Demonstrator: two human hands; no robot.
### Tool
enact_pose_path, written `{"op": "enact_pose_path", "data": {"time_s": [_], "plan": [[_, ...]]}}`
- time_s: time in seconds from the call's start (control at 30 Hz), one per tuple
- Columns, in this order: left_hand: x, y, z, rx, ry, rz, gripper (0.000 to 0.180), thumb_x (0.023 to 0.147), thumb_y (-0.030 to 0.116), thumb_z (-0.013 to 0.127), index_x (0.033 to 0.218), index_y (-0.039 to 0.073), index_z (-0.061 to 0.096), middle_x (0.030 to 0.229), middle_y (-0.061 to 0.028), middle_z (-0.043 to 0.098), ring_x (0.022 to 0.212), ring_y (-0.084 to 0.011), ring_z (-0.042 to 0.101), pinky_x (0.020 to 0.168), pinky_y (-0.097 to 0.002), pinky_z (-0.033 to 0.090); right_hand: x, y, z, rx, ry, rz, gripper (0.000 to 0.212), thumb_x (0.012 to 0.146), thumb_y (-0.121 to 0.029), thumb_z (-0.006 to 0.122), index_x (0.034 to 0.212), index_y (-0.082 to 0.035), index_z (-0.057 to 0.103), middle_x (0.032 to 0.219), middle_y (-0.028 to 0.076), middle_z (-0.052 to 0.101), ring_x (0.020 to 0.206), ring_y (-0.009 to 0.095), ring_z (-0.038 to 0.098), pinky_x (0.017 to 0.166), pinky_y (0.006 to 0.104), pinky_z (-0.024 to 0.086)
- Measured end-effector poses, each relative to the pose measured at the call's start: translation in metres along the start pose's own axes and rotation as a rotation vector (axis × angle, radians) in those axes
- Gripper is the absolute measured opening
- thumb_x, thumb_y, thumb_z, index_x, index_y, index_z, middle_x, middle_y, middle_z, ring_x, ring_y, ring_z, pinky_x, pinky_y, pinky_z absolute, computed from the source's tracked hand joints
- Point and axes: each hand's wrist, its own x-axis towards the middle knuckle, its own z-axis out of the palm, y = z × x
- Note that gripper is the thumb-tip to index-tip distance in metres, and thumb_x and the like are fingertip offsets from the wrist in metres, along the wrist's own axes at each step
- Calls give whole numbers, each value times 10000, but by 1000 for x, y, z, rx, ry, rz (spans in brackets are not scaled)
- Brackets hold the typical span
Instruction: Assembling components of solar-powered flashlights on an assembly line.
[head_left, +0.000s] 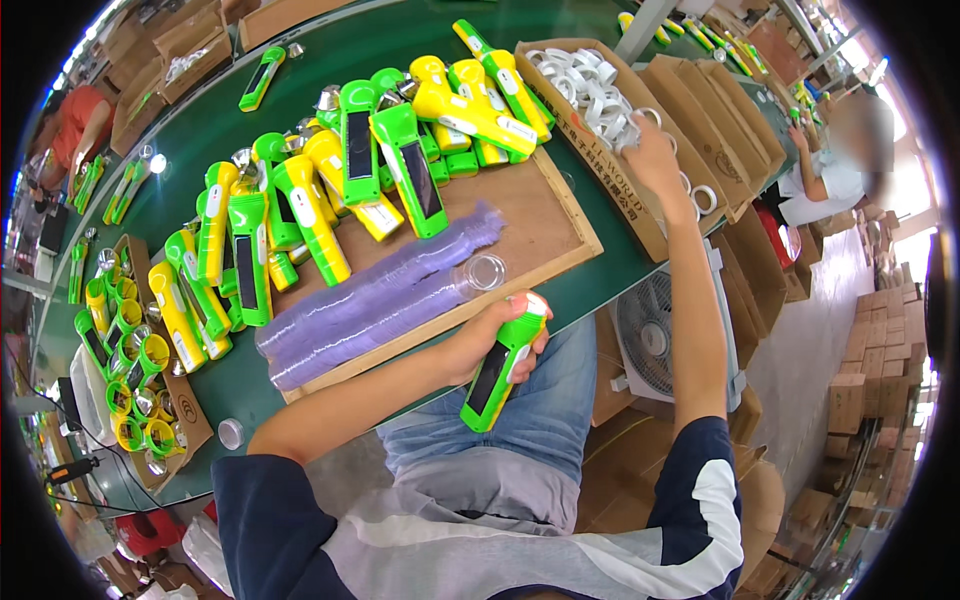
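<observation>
Item, nearest: a green flashlight (pixel 503 367) with a dark panel along its body, gripped in the left hand (pixel 487 343) over the lap, just in front of the wooden tray (pixel 545 235); its head end points up toward the tray, likely so the open front is ready to hand. Item: the wooden tray, lying on the green tabletop (pixel 330 55) and serving as the reference for all else. On its near half lie long rows of clear round lenses in purple film (pixel 375 300), one bare lens (pixel 487 271) at the row's end closest to the left hand, seemingly kept within short reach. On its far and left part, spilling onto the tabletop, a heap of green and yellow flashlights (pixel 370 160). Left of the tray, a low carton of upright flashlight heads (pixel 135 370). Right of the tray and beyond it, a cardboard box of white rings (pixel 590 85); the right hand (pixel 650 150) reaches into it at full arm's stretch, fingers curled down among the rings; whether it grips one cannot be told. Right of that box, more cartons (pixel 735 115) and another person, seated.
</observation>
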Motion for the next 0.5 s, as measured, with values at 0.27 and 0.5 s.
{"op": "enact_pose_path", "data": {"time_s": [0.27, 0.5], "plan": [[-1, -2, 1, 28, 8, 30, 435, 940, 508, 514, 1132, 119, 482, 822, -100, 537, 572, -172, 506, 508, -317, 433, 4, -11, -12, -133, -87, 69, 467, 780, -179, 716, 1179, -9, 544, 1117, 214, 628, 1039, 375, 578, 908, 451, 458], [0, 1, -2, 119, 89, 88, 473, 944, 528, 485, 1135, 96, 494, 873, -121, 592, 789, -220, 616, 598, -319, 501, -94, -98, -62, 1038, 100, 176, 364, 916, -227, 657, 1163, -1, 515, 986, 95, 602, 865, 199, 609, 778, 326, 476]]}}
